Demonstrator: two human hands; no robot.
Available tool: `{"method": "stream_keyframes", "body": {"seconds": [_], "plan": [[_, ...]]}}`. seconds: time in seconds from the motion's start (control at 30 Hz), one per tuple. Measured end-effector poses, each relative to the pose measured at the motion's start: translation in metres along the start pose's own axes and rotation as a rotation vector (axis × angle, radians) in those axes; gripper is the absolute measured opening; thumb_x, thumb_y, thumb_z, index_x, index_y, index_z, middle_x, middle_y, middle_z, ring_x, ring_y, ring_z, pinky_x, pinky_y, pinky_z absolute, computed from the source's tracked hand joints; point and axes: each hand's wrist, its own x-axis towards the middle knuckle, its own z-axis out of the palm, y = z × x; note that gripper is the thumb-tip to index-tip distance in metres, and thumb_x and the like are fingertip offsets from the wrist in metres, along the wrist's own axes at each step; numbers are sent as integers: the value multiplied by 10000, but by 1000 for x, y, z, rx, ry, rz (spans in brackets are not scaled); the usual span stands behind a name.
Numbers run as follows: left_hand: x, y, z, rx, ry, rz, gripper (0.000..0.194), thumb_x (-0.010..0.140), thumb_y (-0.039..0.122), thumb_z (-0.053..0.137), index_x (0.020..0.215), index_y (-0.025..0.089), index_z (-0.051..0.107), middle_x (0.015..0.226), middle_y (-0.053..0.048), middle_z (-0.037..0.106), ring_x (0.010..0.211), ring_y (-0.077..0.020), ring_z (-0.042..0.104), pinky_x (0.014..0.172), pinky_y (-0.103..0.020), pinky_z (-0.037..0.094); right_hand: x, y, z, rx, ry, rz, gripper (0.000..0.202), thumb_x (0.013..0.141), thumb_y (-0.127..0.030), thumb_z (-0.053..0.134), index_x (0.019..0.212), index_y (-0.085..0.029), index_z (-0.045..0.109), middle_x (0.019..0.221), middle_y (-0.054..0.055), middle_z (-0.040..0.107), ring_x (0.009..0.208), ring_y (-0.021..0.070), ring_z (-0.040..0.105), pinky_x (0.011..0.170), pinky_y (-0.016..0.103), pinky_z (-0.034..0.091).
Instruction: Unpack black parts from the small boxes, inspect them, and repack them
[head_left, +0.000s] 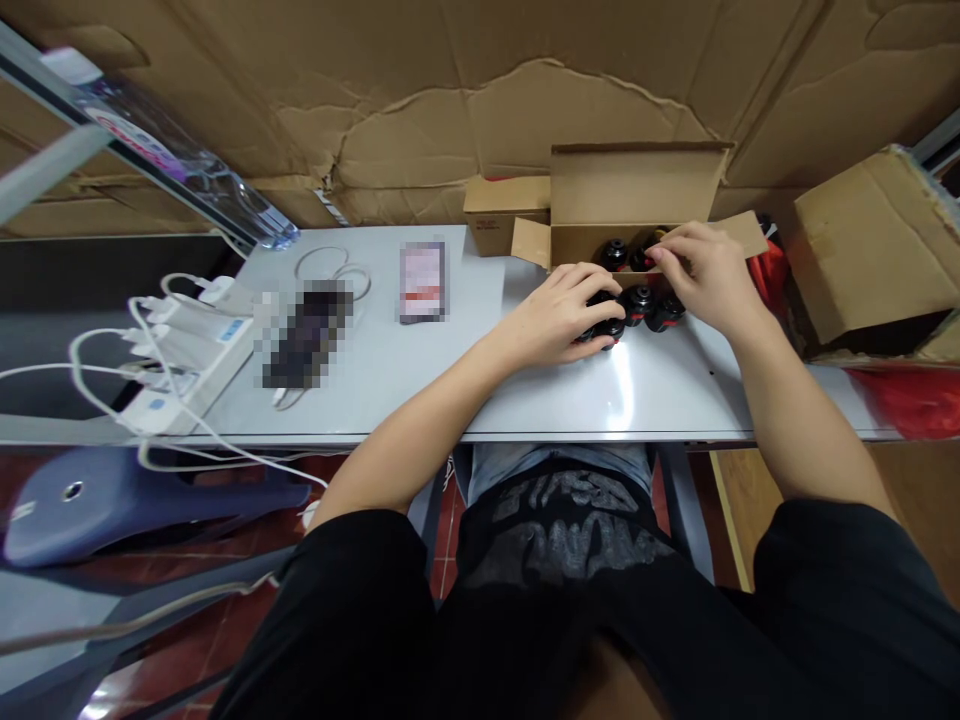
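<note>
An open cardboard box (637, 185) stands on the grey table with its lid raised, holding black round parts, among them a black part with a knobbed top (614, 254). My right hand (701, 262) is over the box's right side, thumb and fingers pinched at another black part (643, 256), mostly covered by the fingers. In front of the box, my left hand (564, 315) curls its fingers around black parts with red bands (609, 328); the palm hides some of them. Beside it on the table are two more black-and-red parts, one a black cylinder (664, 314).
A smaller carton (502, 212) adjoins the box's left side. At right stand a larger carton (870, 250) and red plastic (907, 400). Left on the table (375, 390) lie two blurred phone-like items, a power strip (195, 370) with white cables, and a water bottle (187, 160).
</note>
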Motion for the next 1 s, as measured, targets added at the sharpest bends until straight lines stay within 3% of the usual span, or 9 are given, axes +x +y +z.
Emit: {"method": "stream_keyframes", "body": {"seconds": [0.13,0.23,0.3,0.37,0.47,0.63,0.7,0.83,1.0], "plan": [[0,1,2,-32,109,-137,509,1281,561,630,1669,249,734,1665,-237,801,1580,-455,747,1330,-719,619,-3,-17,-5,374,192,73,353,1118,-731,863,1220,-405,952,1370,126,916,1243,466,882,1094,721,741],[1,5,4,-68,203,-340,886,1265,734,620,1990,291,369,1766,-245,712,1590,-467,749,1348,-731,627,-8,-37,0,711,145,148,456,1005,-776,993,1308,-438,951,1359,82,933,1278,443,903,1038,697,793],[2,9,6,-84,228,-415,964,1270,786,579,2045,351,208,1807,-231,668,1615,-476,746,1329,-744,645,-13,-52,5,845,78,174,545,923,-804,1065,1300,-422,965,1303,74,944,1268,426,916,1085,678,795],[1,13,5,-99,256,-438,868,1297,792,487,2024,371,266,1795,-216,676,1629,-468,747,1312,-749,663,-18,-64,6,907,3,167,595,857,-827,1115,1250,-400,986,1269,79,939,1210,410,924,1089,649,792],[2,16,-3,-111,283,-423,727,1322,771,390,1894,339,508,1724,-200,731,1632,-435,748,1331,-738,671,-20,-71,-2,865,-32,117,549,867,-852,1112,1144,-390,1004,1352,98,919,1152,395,900,974,617,787],[15,17,-22,-82,176,-273,578,1308,671,528,1741,331,702,1668,-191,751,1608,-428,756,1347,-737,660,-7,-43,-24,613,331,44,337,1073,-729,992,1065,-393,1002,1273,128,919,1164,395,846,1094,640,721],[26,23,-24,-76,63,-155,507,1296,532,605,1748,332,714,1655,-195,763,1559,-415,783,1308,-697,680,-2,-27,-24,426,253,12,415,1208,-718,800,1191,-357,1005,1262,142,930,1203,407,854,1176,655,674],[44,40,-12,41,-184,28,475,1225,290,726,1695,227,738,1531,-216,854,1491,-414,802,1269,-608,666,3,-14,-8,100,-39,-40,612,1308,-698,493,1453,-327,959,1509,184,897,1481,506,777,1362,781,534],[51,44,6,201,-264,73,328,1228,218,707,1531,158,815,1391,-212,900,1416,-411,797,1203,-547,626,21,-11,7,76,-200,-45,565,1331,-616,491,1553,-335,927,1552,165,883,1521,450,792,1373,688,569]]}}
